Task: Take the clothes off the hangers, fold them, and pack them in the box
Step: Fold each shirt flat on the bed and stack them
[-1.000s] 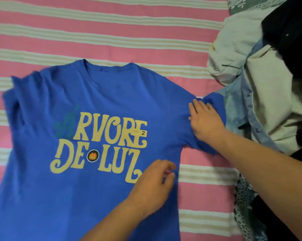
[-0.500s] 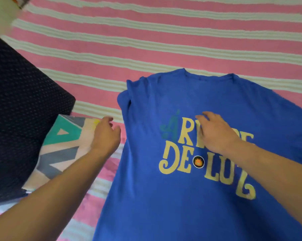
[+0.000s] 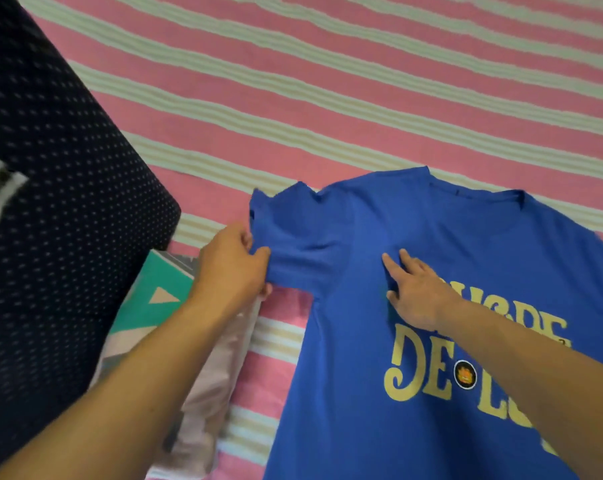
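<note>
From the head camera, a blue T-shirt lay face up on a bed covered by a pink-and-cream striped sheet. The left hand pinched the shirt's sleeve in a closed grip. The right hand pressed flat on the chest, fingers straight. A folded patterned cloth lay beside a dark dotted box.

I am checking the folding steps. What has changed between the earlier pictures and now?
The left hand reached the blue T-shirt and now pinches its sleeve with its fingers; half a second ago it held nothing. The right hand slid from the far sleeve to the chest, pressing flat. The shirt stays spread, print up, on the striped bedsheet.
</note>
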